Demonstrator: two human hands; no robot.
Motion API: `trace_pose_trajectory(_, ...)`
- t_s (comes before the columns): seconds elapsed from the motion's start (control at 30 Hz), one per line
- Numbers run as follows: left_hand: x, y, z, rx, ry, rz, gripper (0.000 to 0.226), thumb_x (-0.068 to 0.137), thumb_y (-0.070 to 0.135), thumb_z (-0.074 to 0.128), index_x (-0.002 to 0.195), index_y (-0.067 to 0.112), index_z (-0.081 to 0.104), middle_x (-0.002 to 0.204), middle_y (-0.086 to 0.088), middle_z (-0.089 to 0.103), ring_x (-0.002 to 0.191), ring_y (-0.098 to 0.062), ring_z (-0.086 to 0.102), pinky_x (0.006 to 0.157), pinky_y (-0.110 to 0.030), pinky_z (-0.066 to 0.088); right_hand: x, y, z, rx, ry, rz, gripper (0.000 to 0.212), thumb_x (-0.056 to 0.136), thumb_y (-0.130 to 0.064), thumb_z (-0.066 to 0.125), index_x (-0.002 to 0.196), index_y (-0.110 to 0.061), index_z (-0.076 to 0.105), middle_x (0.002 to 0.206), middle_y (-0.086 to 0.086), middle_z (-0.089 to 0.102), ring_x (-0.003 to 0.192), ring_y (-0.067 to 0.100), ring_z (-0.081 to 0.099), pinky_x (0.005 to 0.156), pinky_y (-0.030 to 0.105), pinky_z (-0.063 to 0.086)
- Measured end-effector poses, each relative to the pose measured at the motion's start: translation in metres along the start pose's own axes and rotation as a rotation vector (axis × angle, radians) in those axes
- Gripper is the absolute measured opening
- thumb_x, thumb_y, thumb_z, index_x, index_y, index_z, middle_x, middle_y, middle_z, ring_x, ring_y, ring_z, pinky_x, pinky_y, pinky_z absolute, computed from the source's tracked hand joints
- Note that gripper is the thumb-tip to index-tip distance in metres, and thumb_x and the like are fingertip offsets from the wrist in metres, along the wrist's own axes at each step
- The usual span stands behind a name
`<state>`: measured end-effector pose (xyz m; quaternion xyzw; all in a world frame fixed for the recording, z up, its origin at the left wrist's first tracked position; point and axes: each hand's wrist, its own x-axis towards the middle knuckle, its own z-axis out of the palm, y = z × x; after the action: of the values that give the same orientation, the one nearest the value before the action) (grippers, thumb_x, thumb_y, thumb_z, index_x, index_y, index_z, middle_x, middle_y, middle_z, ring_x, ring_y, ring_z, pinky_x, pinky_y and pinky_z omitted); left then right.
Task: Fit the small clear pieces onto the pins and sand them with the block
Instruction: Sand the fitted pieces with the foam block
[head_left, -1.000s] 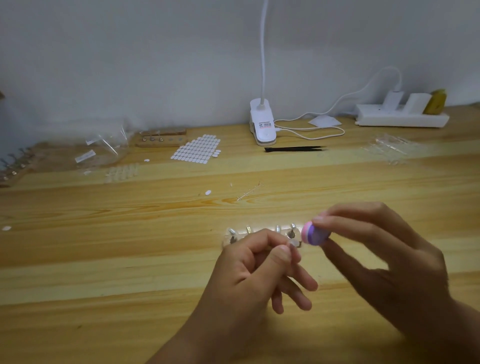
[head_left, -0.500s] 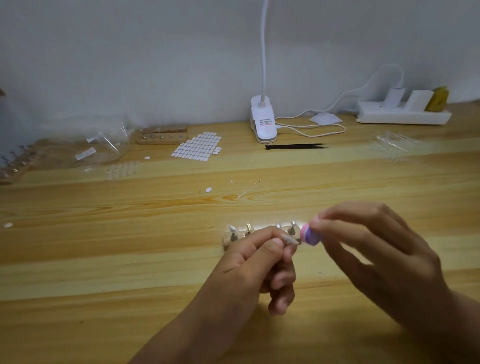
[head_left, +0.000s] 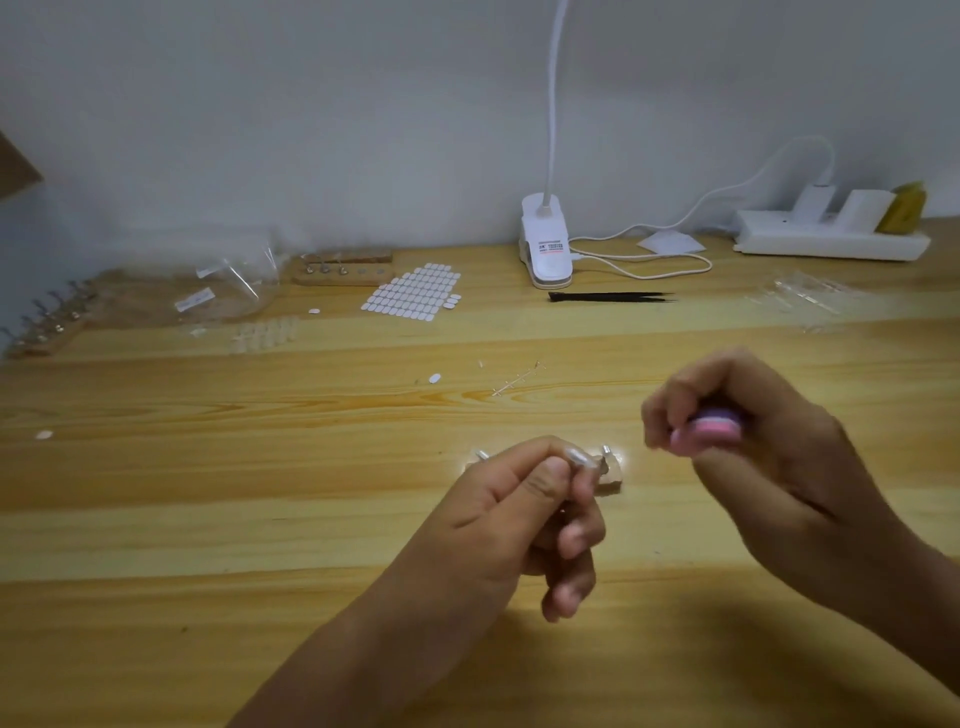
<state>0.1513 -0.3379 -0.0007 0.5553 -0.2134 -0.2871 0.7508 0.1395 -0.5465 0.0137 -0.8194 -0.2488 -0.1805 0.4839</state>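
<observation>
The left hand (head_left: 519, 519) is pinching a small clear piece (head_left: 579, 458) between thumb and forefinger, its grip pressed tight on it while the other fingers are curling underneath. It is holding the piece just above the wooden pin stand (head_left: 609, 477), which is lying on the counter (head_left: 260, 519). One pin (head_left: 605, 450) is showing at the stand's right end and another (head_left: 482, 455) is peeking out to the left; the hand is covering the rest. The right hand (head_left: 769, 457) is closing its grip around the pink and purple sanding block (head_left: 706, 428), fingers curled over the top and thumb below, motion-blurred.

Farther back, a clip lamp (head_left: 545, 244), black tweezers (head_left: 610, 296), a sheet of white oval tabs (head_left: 413, 293), a clear plastic bag (head_left: 228, 291), a second pin stand (head_left: 343, 267) and a power strip (head_left: 831, 244) are sitting along the wall side. A clear sprue (head_left: 519, 376) and a loose tab (head_left: 435, 378) are lying mid-counter.

Half a second ago the block was meeting the piece at the left fingertips; now it is standing apart to the right and higher, while the left pinch is holding as before.
</observation>
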Motion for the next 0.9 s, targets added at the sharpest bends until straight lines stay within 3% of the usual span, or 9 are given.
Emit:
trace_pose_trajectory(0.07, 0.0, 0.003, -0.006, 0.039, 0.017, 0.009, 0.027, 0.1, 0.029, 0.04, 0.08, 0.022, 0.056, 0.064, 0.005, 0.049, 0.045, -0.012, 0.048, 0.045, -0.02, 0.038, 0.01, -0.005, 0.001, 0.078, -0.14, 0.051, 0.013, 0.08, -0.02, 0.042, 0.088, -0.023, 0.051, 0.076, -0.006, 0.052, 0.066, 0.017, 0.048, 0.058, 0.032, 0.041)
trace_pose_trajectory(0.17, 0.0, 0.005, -0.014, 0.103, 0.036, 0.021, 0.027, 0.1, 0.031, 0.04, 0.082, 0.023, 0.058, 0.065, 0.006, 0.052, 0.043, -0.01, 0.048, 0.043, -0.018, 0.035, 0.028, -0.008, 0.006, 0.029, -0.3, 0.008, 0.014, 0.089, -0.029, 0.056, 0.101, -0.025, 0.059, 0.073, -0.007, 0.048, 0.065, 0.015, 0.046, 0.061, 0.024, 0.04)
trace_pose_trajectory(0.37, -0.001, 0.01, -0.026, 0.135, 0.053, 0.057, 0.029, 0.099, 0.039, 0.043, 0.088, 0.02, 0.062, 0.067, 0.004, 0.055, 0.042, -0.007, 0.04, 0.042, -0.016, 0.032, 0.053, -0.007, 0.011, -0.025, -0.379, -0.061, 0.021, 0.089, -0.032, 0.072, 0.102, -0.016, 0.07, 0.065, -0.008, 0.051, 0.059, 0.011, 0.049, 0.059, 0.019, 0.045)
trace_pose_trajectory(0.43, 0.001, 0.011, -0.029, 0.136, 0.186, 0.088, 0.03, 0.097, 0.041, 0.047, 0.093, 0.021, 0.069, 0.065, 0.003, 0.055, 0.042, -0.005, 0.039, 0.04, -0.015, 0.032, 0.058, -0.005, 0.006, -0.009, -0.351, -0.055, 0.021, 0.085, -0.033, 0.072, 0.099, -0.017, 0.072, 0.064, -0.009, 0.051, 0.057, 0.01, 0.048, 0.058, 0.017, 0.043)
trace_pose_trajectory(0.5, 0.004, 0.011, -0.035, 0.198, 0.455, 0.136, 0.028, 0.099, 0.036, 0.048, 0.093, 0.024, 0.072, 0.061, 0.005, 0.052, 0.043, -0.003, 0.038, 0.039, -0.014, 0.031, 0.062, -0.001, 0.002, -0.031, -0.325, -0.022, 0.025, 0.079, -0.039, 0.074, 0.095, -0.02, 0.074, 0.061, -0.008, 0.051, 0.055, 0.009, 0.046, 0.057, 0.016, 0.041)
trace_pose_trajectory(0.6, 0.004, 0.01, -0.05, 0.622, 0.792, 0.21, 0.014, 0.094, 0.024, 0.057, 0.089, 0.026, 0.07, 0.065, 0.012, 0.052, 0.05, -0.005, 0.04, 0.048, -0.018, 0.035, 0.062, 0.01, 0.006, -0.133, -0.388, 0.097, 0.03, 0.07, -0.047, 0.075, 0.089, -0.023, 0.076, 0.056, -0.008, 0.048, 0.053, 0.009, 0.046, 0.056, 0.022, 0.041)
trace_pose_trajectory(0.7, 0.002, 0.01, -0.052, 0.951, 0.719, 0.098, 0.024, 0.07, 0.038, 0.058, 0.093, 0.035, 0.065, 0.088, 0.017, 0.055, 0.076, -0.006, 0.05, 0.068, -0.017, 0.038, 0.058, 0.016, 0.015, -0.237, -0.46, 0.165, 0.027, 0.072, -0.043, 0.078, 0.091, -0.023, 0.077, 0.059, -0.01, 0.053, 0.06, 0.012, 0.058, 0.06, 0.027, 0.046)
trace_pose_trajectory(0.77, 0.002, 0.006, -0.05, 1.112, 0.614, -0.007, 0.03, 0.066, 0.048, 0.057, 0.095, 0.039, 0.062, 0.096, 0.02, 0.054, 0.091, 0.0, 0.047, 0.082, -0.02, 0.035, 0.058, 0.019, 0.018, -0.281, -0.459, 0.156, 0.024, 0.074, -0.039, 0.081, 0.091, -0.023, 0.077, 0.059, -0.007, 0.051, 0.059, 0.011, 0.054, 0.058, 0.028, 0.042)
trace_pose_trajectory(0.9, 0.004, -0.002, -0.05, 1.298, 0.521, -0.044, 0.028, 0.069, 0.051, 0.054, 0.094, 0.042, 0.061, 0.095, 0.02, 0.054, 0.097, 0.001, 0.044, 0.089, -0.023, 0.028, 0.057, 0.02, 0.021, -0.333, -0.484, 0.163, 0.02, 0.077, -0.039, 0.082, 0.091, -0.026, 0.076, 0.058, -0.018, 0.047, 0.056, 0.006, 0.045, 0.054, 0.022, 0.033)
